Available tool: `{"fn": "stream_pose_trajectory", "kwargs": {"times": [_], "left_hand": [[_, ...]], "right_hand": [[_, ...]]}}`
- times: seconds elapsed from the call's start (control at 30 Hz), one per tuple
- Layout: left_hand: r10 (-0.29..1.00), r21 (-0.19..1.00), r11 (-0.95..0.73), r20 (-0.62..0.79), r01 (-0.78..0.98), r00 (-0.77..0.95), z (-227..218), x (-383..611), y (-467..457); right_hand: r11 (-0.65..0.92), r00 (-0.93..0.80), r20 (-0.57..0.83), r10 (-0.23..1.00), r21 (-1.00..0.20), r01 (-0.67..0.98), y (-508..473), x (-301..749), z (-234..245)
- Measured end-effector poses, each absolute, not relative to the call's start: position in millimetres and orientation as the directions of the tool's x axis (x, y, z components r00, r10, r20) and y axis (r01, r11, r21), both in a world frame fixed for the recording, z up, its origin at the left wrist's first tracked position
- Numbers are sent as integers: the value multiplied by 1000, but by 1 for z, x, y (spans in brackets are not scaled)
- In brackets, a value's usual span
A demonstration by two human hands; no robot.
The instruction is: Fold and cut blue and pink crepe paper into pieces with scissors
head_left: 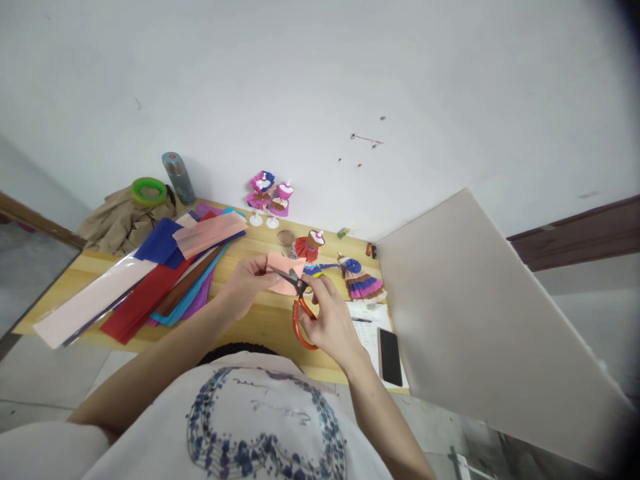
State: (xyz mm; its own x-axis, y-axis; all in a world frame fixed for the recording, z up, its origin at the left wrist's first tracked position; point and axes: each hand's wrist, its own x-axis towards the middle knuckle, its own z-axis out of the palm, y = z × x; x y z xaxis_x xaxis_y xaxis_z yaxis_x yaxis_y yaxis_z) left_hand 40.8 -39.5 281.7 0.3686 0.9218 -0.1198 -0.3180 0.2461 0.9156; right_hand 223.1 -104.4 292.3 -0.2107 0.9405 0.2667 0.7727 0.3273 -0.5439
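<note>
My left hand [249, 283] pinches a small piece of pale pink paper [283, 273] above the wooden table [260, 320]. My right hand [329, 319] grips orange-handled scissors [301, 308], whose dark blades meet the paper's lower edge. Both hands hover over the table's middle, close to my chest. Just behind the paper stand small paper-dress dolls [308, 248], one red and one layered in purple and blue [362, 283].
A fan of coloured paper sheets [165, 273] lies at the left. Behind it are a tape roll [149, 191] on a brown cloth, a grey bottle [179, 177] and two pink dolls [270, 193]. A phone [389, 357] and printed sheet lie right, beside a large grey board [480, 313].
</note>
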Motion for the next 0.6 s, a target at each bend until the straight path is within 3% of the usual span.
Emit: {"fn": "stream_pose_trajectory", "kwargs": {"times": [0.6], "left_hand": [[952, 934, 210, -129, -289, 277, 302, 45, -41]], "right_hand": [[299, -194, 252, 948, -503, 811, -109, 221, 296]]}}
